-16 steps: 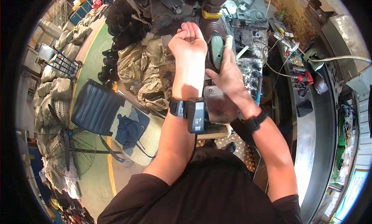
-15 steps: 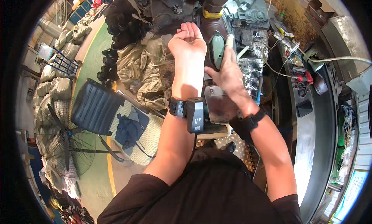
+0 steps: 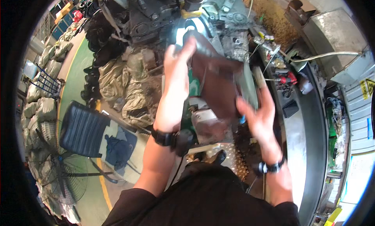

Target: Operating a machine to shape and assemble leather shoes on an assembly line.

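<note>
One brown boot (image 3: 216,85) looks off the machine (image 3: 142,29), not set down; right hand (image 3: 261,114) half-curled, gripping it; left hand (image 3: 176,67), blurred, I can't judge.

The brown leather boot upper (image 3: 220,85) now stands out broadly between the hands, slanting away from the machine, its outline blurred. Its green block (image 3: 249,87) is lower and farther right, and the right hand (image 3: 259,110) has gone with it, thumb on the near side. The left hand (image 3: 177,60) is less upturned, its blurred fingers raised by the upper's far end. A brightly lit curved form (image 3: 190,26) appears behind them. The whole view has shifted, setting the black chair (image 3: 86,128) lower and farther left.
</note>
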